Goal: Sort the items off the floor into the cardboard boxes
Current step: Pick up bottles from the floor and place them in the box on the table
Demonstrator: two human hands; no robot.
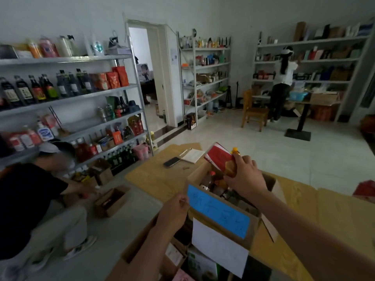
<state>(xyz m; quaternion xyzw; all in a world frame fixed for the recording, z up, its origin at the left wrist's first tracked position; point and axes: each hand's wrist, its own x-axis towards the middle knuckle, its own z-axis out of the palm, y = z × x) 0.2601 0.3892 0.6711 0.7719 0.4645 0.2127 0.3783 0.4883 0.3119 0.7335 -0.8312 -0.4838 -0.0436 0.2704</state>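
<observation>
Gripping a small amber plastic bottle with an orange cap (231, 168) in my right hand (246, 178), fingers wrapped round its body, I'm holding it tilted just above the open brown cardboard box (197, 171). My left hand (174, 211) is curled at the near flap, thumb and fingertip pinching its edge right beside the blue paper label (218, 212) with handwriting on it. Below the label a plain white paper sheet (219, 246) hangs off the same flap.

Inside the box, a dark sauce bottle with a red cap (210, 178) stands among other bottles I can't make out, and a flat red packet (218, 157) leans up at the far side, touching the amber bottle.

Closer to me, a second cardboard box (138, 248) sits lower, with a green-and-white carton (203, 264) in it.

Both boxes rest on flattened sheets of cardboard (146, 175) spread over the floor. On that cardboard, beyond the box, a black phone (172, 161) lies just beside an open white notebook (193, 155).

Off to my left a person in a black top (24, 199) crouches near a small open carton (110, 201), in front of metal shelving stocked with bottles (81, 94). Across the room, a wooden chair (254, 112) stands near another person facing the far shelves (283, 86).
</observation>
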